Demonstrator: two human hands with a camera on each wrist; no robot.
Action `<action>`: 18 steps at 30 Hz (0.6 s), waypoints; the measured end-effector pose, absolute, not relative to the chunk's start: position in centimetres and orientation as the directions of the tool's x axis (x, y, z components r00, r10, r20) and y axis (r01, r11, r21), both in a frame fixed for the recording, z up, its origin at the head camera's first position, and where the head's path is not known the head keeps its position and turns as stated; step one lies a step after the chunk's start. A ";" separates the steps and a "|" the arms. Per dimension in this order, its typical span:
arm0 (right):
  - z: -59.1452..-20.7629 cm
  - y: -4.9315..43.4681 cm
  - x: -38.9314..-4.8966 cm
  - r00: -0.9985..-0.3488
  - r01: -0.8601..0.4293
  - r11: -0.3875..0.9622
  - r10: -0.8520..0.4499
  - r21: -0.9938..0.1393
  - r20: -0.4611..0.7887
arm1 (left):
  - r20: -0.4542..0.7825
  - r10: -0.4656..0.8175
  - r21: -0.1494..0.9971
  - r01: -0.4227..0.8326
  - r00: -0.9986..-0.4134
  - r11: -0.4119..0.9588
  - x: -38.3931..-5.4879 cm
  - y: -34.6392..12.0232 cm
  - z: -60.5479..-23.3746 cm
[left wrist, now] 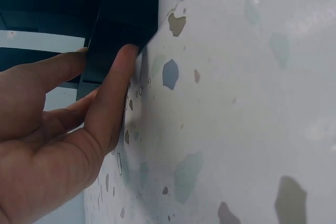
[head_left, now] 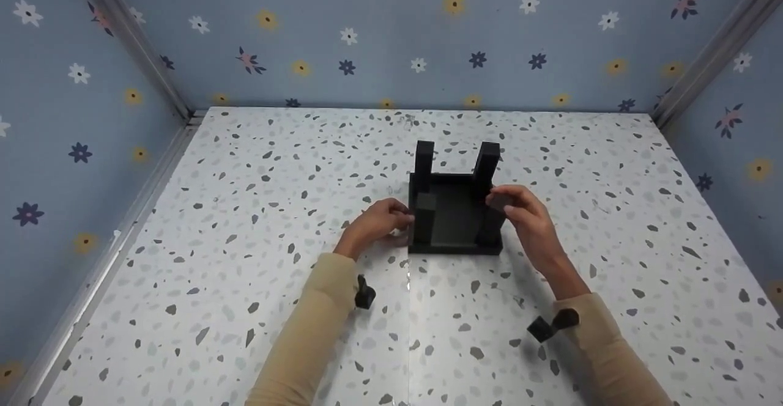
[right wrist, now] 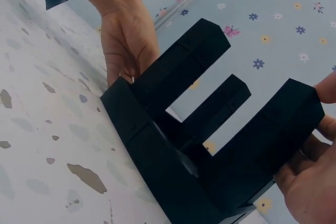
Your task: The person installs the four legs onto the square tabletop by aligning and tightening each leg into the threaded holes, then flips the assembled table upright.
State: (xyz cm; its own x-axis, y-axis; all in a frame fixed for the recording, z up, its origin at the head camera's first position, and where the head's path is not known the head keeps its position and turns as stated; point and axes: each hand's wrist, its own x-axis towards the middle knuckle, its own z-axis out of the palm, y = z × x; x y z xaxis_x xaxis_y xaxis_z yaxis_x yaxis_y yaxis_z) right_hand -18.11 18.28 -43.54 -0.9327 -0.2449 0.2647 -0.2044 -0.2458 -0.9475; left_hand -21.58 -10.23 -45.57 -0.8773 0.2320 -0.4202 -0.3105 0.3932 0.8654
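Observation:
A small black table [head_left: 456, 219] lies upside down on the speckled surface, its several square legs pointing up and a low rim running round its flat panel. At its left edge, my left hand [head_left: 379, 219] holds the rim; thumb and fingers press against that edge [left wrist: 123, 19] in the left wrist view. My right hand [head_left: 531, 222] grips the near right leg [right wrist: 273, 135] close to its top, with the fingers partly hidden behind it. The right wrist view also shows the left hand [right wrist: 128, 40] at the table's opposite side.
White speckled worktop [head_left: 275, 180] surrounds the table, with a seam running from front to back. Blue flowered panels [head_left: 391, 39] stand at the back and both sides, joined by metal corner posts [head_left: 131, 33]. Black wrist mounts [head_left: 365, 296] sit on both sleeves.

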 end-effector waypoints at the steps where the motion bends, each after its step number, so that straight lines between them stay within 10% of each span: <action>1: -43.6 18.3 -18.1 -0.932 -0.207 -0.250 -0.243 -0.946 0.268 | -0.420 0.233 0.868 -0.313 -0.877 0.386 -21.6 -10.2 -45.6; 18: -43.4 18.1 -17.8 -0.978 -0.159 -0.081 -0.120 -0.984 0.168 | -0.443 0.245 0.878 -0.361 -0.862 0.315 -21.5 -10.2 -45.5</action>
State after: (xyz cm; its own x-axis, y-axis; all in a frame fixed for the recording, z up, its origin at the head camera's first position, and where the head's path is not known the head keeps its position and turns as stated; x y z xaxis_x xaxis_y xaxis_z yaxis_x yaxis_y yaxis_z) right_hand -17.77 18.10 -43.38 -0.9784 -0.1201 0.1684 -0.1594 -0.0814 -0.9839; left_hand -21.46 -10.21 -45.52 -0.8625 0.2454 -0.4427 -0.3610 0.3148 0.8778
